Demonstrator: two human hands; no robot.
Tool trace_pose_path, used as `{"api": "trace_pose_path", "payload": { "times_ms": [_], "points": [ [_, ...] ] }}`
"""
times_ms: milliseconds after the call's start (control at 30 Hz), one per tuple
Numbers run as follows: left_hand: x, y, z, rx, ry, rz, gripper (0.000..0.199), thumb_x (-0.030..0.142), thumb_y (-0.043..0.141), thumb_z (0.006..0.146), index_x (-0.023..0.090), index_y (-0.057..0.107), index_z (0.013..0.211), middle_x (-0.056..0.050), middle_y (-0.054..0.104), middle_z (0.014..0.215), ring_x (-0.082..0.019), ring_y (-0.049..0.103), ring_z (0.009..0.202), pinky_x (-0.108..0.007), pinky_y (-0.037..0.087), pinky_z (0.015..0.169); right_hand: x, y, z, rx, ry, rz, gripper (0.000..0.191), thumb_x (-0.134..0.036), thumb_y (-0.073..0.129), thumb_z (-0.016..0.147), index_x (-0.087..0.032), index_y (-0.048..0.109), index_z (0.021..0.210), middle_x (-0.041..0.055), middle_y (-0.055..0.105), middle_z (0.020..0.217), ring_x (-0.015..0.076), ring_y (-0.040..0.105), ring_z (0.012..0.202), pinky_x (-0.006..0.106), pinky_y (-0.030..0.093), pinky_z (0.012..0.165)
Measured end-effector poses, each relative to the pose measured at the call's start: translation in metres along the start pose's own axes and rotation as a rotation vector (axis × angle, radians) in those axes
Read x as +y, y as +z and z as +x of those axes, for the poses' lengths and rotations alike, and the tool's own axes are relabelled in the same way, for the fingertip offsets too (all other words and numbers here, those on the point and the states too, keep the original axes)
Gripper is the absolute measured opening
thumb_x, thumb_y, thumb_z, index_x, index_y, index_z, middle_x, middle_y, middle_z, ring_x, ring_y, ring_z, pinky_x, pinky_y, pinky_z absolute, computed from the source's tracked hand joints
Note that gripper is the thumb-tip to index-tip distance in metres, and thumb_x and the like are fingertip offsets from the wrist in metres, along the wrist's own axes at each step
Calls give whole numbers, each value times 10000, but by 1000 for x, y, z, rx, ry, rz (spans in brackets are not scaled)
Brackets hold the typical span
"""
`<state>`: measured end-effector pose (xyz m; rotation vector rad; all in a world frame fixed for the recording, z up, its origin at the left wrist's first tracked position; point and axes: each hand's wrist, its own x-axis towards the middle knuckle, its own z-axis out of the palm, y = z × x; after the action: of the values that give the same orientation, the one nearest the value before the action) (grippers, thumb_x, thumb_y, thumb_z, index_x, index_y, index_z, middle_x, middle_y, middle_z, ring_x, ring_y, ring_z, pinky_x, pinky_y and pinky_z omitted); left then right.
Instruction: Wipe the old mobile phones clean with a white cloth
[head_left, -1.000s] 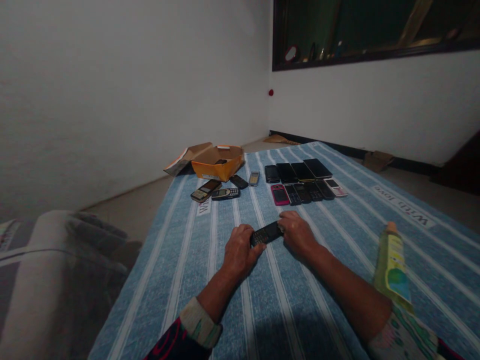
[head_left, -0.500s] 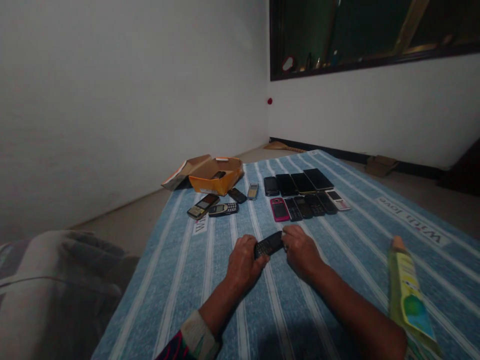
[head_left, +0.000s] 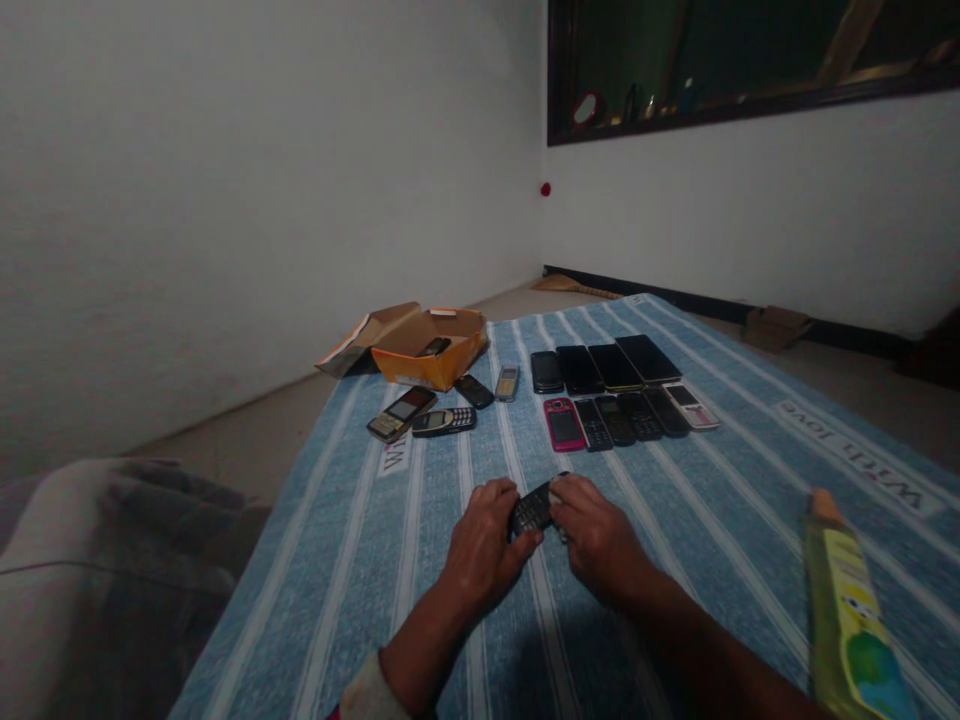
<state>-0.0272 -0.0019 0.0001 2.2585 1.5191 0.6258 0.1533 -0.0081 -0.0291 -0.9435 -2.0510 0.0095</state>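
Note:
My left hand (head_left: 491, 545) is closed around the lower end of a black keypad phone (head_left: 532, 510), thumb along its near edge. The phone lies tilted just above the striped cloth, keys facing up. My right hand (head_left: 600, 535) is closed over the phone's upper end and hides its screen. A small pale wad, which looks like a cloth, peeks out under the right fingers; its full shape is hidden. Beyond my hands, a pink phone (head_left: 563, 424) starts a row of several keypad phones, with a row of dark smartphones (head_left: 580, 371) behind it.
An open orange box (head_left: 427, 371) with a phone inside stands at the far left. Several loose phones lie before it, among them a navy keypad phone (head_left: 444, 421). A bottle of yellow-green liquid (head_left: 855, 610) lies at right. Blue striped cloth (head_left: 360, 590) covers the surface.
My right hand has slid left over the phone's screen from its far end. The left hand keeps its hold. The whole view has shifted slightly.

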Motion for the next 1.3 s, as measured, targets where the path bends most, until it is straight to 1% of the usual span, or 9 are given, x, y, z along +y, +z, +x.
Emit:
{"api": "trace_pose_path", "payload": {
  "times_ms": [133,367,467,633,733,867,1067,1200,1300],
  "points": [
    [2,0,-1,4,-4,-6,299,253,704,729,161,658,1010,-103,623,1120,-277,558,1050,-428,487,924,11,-3,-3,20,101,-90,313,43,407,809,-151,653,811,142,653,974,261,556,1002,421,547,841],
    [-6,2,-1,37,43,-67,280,279,658,766,170,663,1023,-108,626,1120,-273,573,1047,-423,492,929,-18,12,-3,18,-79,33,332,-4,372,852,-159,663,878,134,664,994,250,568,1056,424,534,921],
    [-7,-1,-1,12,50,-113,284,309,659,767,177,666,1019,-109,622,1128,-276,574,1057,-428,490,931,-19,11,-1,16,-67,50,348,4,364,842,-168,664,876,127,669,977,248,571,1055,428,539,910],
    [-8,-4,-1,-39,38,-161,282,275,665,750,156,675,1006,-122,614,1157,-277,561,1107,-422,468,971,-11,3,1,22,22,37,347,21,368,821,-161,662,857,136,667,976,246,568,1014,427,554,865],
    [-10,-6,0,-33,47,-176,314,309,650,774,149,670,1044,-130,616,1165,-276,562,1115,-425,466,981,-16,4,2,38,-14,64,340,10,375,834,-164,665,868,130,666,975,241,573,1019,420,551,872],
    [-10,-6,-1,-22,63,-158,302,340,628,803,169,673,1047,-121,630,1153,-272,576,1090,-432,480,967,-21,6,1,-1,-66,105,334,6,384,841,-159,667,908,121,670,988,230,582,1013,392,548,874],
    [-11,2,-4,4,33,-94,350,220,700,710,176,661,1055,-127,607,1232,-302,550,1156,-472,467,995,6,-4,-2,33,108,-16,353,40,411,758,-174,681,832,122,676,984,244,588,998,415,547,855],
    [-13,8,-5,88,22,-139,422,149,696,662,204,619,1073,-101,599,1218,-290,560,1151,-481,473,997,20,-8,-3,125,195,-29,448,61,415,631,-176,711,869,121,687,1021,250,605,1021,437,539,881],
    [-10,8,-6,126,56,-172,374,123,631,707,211,581,1066,-88,601,1147,-251,588,1082,-429,505,949,22,-9,-2,221,220,23,481,46,419,624,-200,723,904,99,699,1035,242,629,1013,440,546,881]
  ]
}}
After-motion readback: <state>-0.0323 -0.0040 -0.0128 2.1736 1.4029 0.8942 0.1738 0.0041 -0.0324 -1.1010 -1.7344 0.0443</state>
